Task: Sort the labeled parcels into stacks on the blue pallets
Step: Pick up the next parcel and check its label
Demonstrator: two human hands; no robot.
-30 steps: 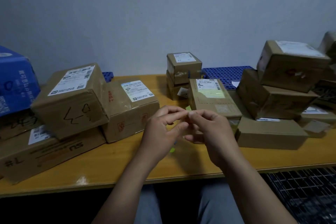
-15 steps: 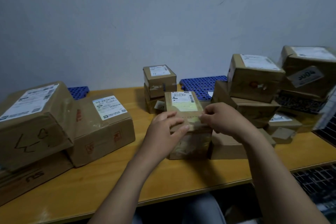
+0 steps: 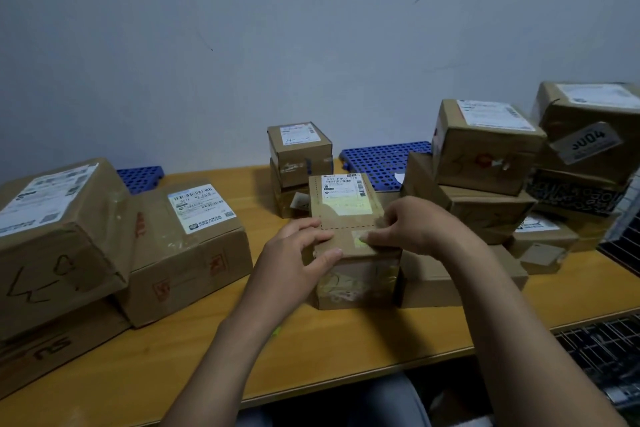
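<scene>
A small brown parcel [image 3: 346, 204] with a white and yellow label stands on the wooden table [image 3: 329, 350] in front of me. My left hand [image 3: 294, 260] grips its near left corner, fingers on top and thumb on the front face. My right hand [image 3: 415, 222] presses a small pale sticker [image 3: 358, 240] onto the near part of the parcel's top. Two blue pallets lie against the wall: the right blue pallet [image 3: 381, 163] and the left blue pallet [image 3: 142, 175], which is mostly hidden behind boxes.
Two small boxes [image 3: 299, 146] are stacked behind the parcel. Large labeled boxes [image 3: 59, 218] [image 3: 187, 246] crowd the left. A leaning pile of boxes [image 3: 485, 146] fills the right, one flat box touching the parcel. A wire cage [image 3: 606, 357] sits below the table's right edge.
A second ago both hands pinched a small sticker in the air above the table. They have since moved onto the parcel, and the sticker now lies on its top.
</scene>
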